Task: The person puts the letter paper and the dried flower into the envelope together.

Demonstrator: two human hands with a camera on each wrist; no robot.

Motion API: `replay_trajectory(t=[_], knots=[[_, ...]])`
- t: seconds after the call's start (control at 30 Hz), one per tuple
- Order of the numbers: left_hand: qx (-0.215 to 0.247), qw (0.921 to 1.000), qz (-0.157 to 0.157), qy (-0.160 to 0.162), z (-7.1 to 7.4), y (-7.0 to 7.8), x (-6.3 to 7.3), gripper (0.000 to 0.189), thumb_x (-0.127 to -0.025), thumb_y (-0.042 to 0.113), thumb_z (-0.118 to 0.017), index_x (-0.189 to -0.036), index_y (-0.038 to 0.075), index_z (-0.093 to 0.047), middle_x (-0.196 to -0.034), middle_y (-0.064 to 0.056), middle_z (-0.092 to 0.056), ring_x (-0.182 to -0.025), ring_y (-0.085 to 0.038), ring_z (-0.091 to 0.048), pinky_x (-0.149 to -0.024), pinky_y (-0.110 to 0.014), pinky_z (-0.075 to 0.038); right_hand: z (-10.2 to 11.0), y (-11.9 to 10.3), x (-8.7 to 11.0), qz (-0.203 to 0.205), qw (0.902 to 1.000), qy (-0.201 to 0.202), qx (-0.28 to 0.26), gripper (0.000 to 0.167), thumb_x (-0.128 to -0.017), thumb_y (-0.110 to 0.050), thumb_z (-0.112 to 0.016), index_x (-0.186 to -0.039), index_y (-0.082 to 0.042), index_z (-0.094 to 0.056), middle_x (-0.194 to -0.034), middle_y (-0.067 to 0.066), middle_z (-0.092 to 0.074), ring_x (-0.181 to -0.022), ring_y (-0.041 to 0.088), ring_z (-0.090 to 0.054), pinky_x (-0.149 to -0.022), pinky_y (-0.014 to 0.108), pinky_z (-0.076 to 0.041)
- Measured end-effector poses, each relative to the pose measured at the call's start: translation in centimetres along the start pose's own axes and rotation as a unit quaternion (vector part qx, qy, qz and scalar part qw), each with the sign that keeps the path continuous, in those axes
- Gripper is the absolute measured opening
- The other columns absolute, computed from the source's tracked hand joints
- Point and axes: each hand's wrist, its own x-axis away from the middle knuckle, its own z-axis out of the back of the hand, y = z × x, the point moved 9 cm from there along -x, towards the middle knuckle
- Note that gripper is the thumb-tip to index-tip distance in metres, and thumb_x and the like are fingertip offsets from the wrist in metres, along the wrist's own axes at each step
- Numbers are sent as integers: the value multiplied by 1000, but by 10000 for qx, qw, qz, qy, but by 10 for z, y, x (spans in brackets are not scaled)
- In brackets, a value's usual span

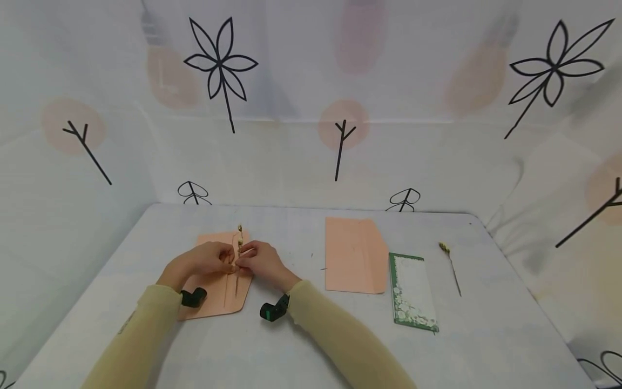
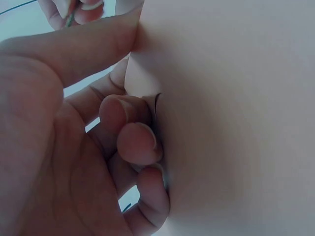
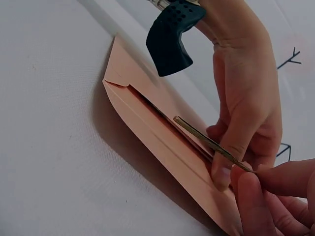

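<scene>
On the left of the table, in the head view, lies a peach envelope (image 1: 214, 300) with its slit along the right side. My left hand (image 1: 206, 258) grips this envelope at the slit; in the right wrist view the left thumb (image 3: 231, 147) lies along the opening. Between thumb and fingertips, my right hand (image 1: 264, 263) pinches a dried flower sprig (image 1: 240, 243) over the envelope. Its thin stem (image 3: 199, 135) points along the slit, above the paper. The left wrist view shows left fingers (image 2: 140, 145) curled against the envelope's edge (image 2: 236, 123).
A second peach envelope (image 1: 352, 256) lies right of the hands. Beside it sits a green-bordered floral notepad (image 1: 413, 292), then another dried flower sprig (image 1: 452, 267). A patterned white cloth (image 1: 272, 162) hangs behind the table. Each wrist carries a dark camera mount (image 1: 274, 309).
</scene>
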Motion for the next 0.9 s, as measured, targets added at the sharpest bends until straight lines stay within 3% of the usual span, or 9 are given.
replay_trajectory(t=[0.37,0.9], knots=[[-207,9997,-69,-53,1,0,-2,24,-87,30,-75,-91,13,-58,-73,-1,-45,-68,-17,-45,-63,-33,-33,-9,8,-8,-202,9992,200,-271,14,-91,0,-68,-104,-4,-64,-81,5,-69,-68,14,-68,-63,27,-56],[-215,9997,-34,-137,1,-2,-2,21,-88,25,-73,-93,11,-57,-72,-1,-45,-67,-17,-46,-62,-33,-34,-9,5,-4,-202,9992,347,80,12,-90,-1,-70,-99,-5,-63,-78,4,-68,-66,15,-69,-62,27,-56]])
